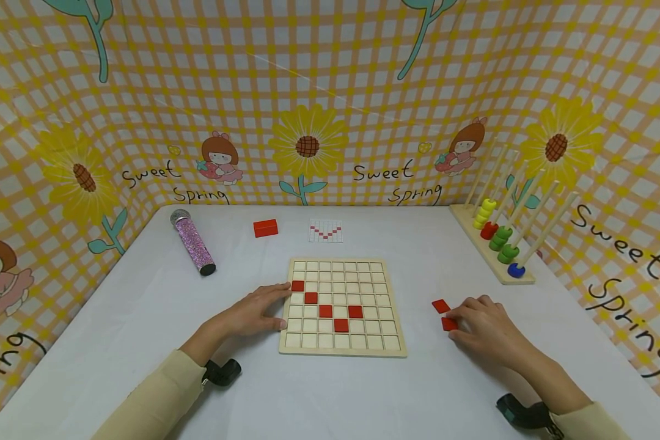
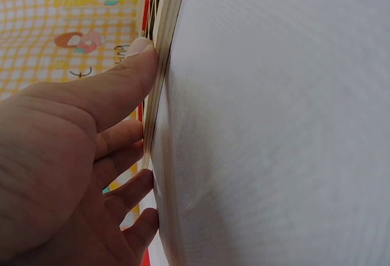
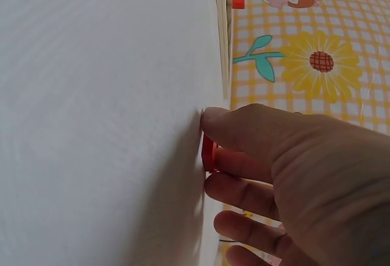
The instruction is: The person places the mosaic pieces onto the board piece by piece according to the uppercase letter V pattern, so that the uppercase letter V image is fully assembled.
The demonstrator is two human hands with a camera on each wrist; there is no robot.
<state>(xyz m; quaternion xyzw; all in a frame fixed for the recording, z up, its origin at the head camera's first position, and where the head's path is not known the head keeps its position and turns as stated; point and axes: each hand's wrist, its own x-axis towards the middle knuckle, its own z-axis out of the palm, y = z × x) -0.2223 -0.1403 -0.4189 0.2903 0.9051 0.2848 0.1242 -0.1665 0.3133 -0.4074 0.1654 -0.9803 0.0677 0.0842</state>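
Note:
A wooden grid board (image 1: 343, 351) lies flat in the middle of the table, with several red square tiles in its cells. Fingertips and thumb of my left hand (image 1: 253, 311) touch the board's left edge; the left wrist view shows the thumb (image 2: 116, 83) along the wooden rim. To the right of the board, my right hand (image 1: 486, 330) pinches a red tile (image 1: 448, 324) at the table surface. The right wrist view has this tile (image 3: 209, 154) between thumb and fingers, partly hidden. Another red tile (image 1: 440, 305) lies just beyond it.
A small card (image 1: 326, 231) with a red-square pattern lies behind the board, with a red block (image 1: 266, 228) to its left. A glittery pink microphone (image 1: 194, 243) lies at the back left. At the right stands a pegged wooden rack (image 1: 492, 253) with coloured beads.

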